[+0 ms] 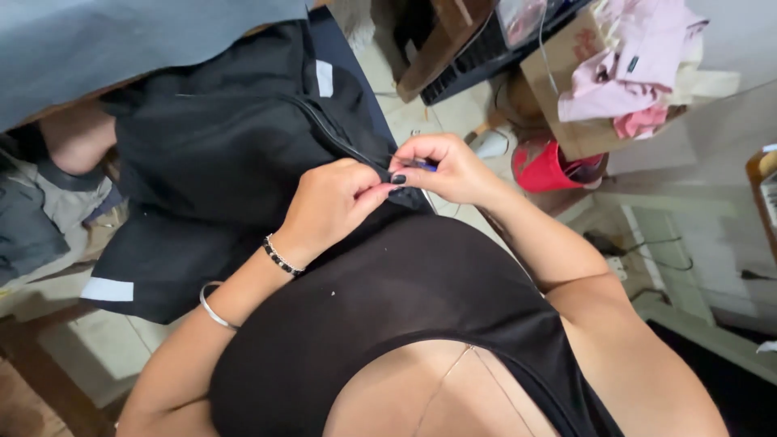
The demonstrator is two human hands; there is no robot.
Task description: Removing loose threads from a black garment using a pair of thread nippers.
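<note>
A black garment (218,154) with a zipper and small white patches hangs off a table edge over my lap. My left hand (332,202) pinches the garment's fabric by the zipper's lower end, fingers closed on the cloth. My right hand (441,166) sits right beside it, fingertips touching the left ones, gripping a small blue-handled tool (426,167) against the same spot of fabric. Both wrists meet above my black top. Bracelets circle my left wrist.
Grey cloth (121,40) covers the table at the upper left. A cardboard box (566,89) holding pink clothes stands at the upper right, with a red bucket (546,166) beneath it. Tiled floor and cables lie to the right. A wooden bench edge (48,372) runs lower left.
</note>
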